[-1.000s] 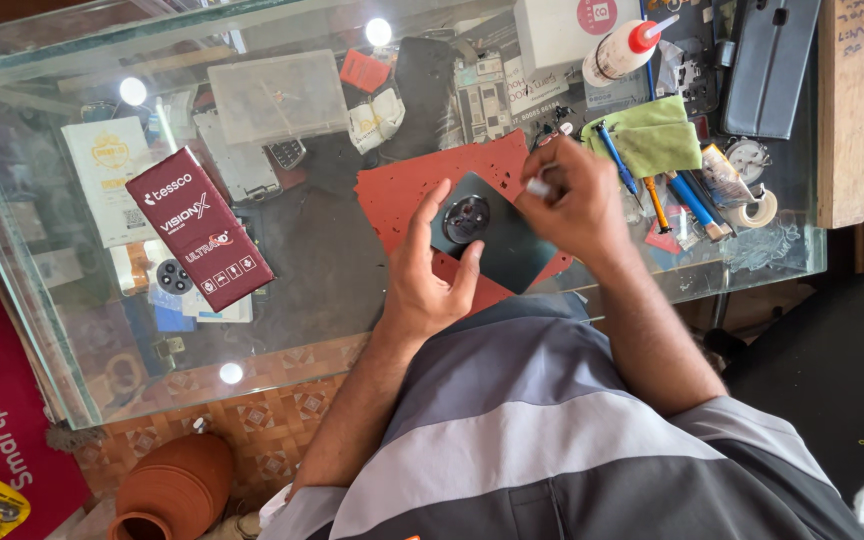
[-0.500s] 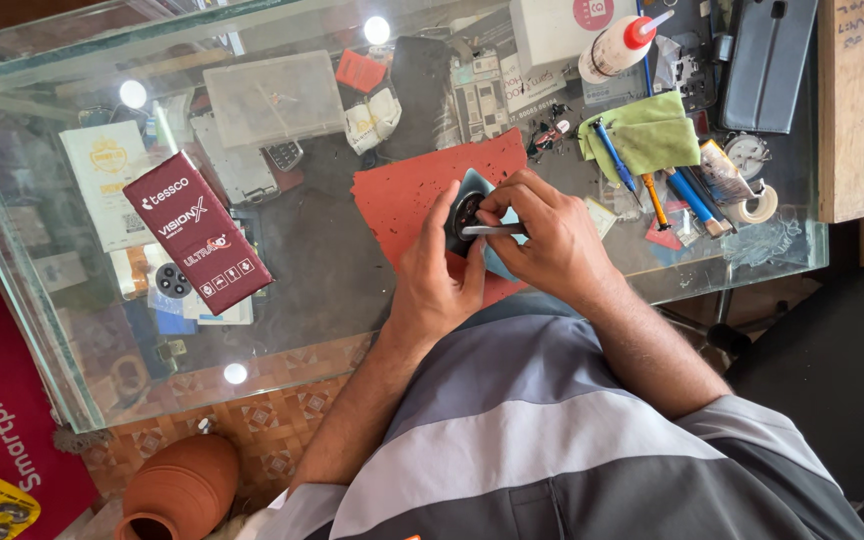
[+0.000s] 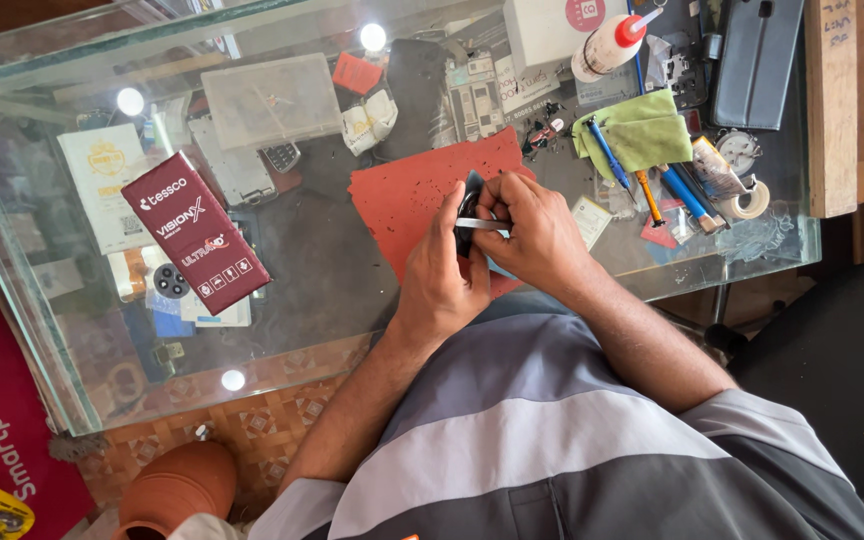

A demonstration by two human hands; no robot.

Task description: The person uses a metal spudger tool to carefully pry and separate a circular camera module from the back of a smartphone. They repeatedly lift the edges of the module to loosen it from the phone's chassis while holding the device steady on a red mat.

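Left hand (image 3: pixel 444 275) closed around dark smartphone (image 3: pixel 469 205), held on edge over red work mat (image 3: pixel 407 195) on glass desk (image 3: pixel 72 330). Right hand (image 3: pixel 532 235) pinches thin flat metal pry tool (image 3: pixel 484 224) against phone's edge; tip hidden, cannot tell if inserted. Judgement: step is working seam. Do well: keep blade shallow and flat, left grip firm, slide gently, no levering. Screwdrivers (image 3: pixel 652 180) and green cloth (image 3: pixel 642 130) lie near at right.
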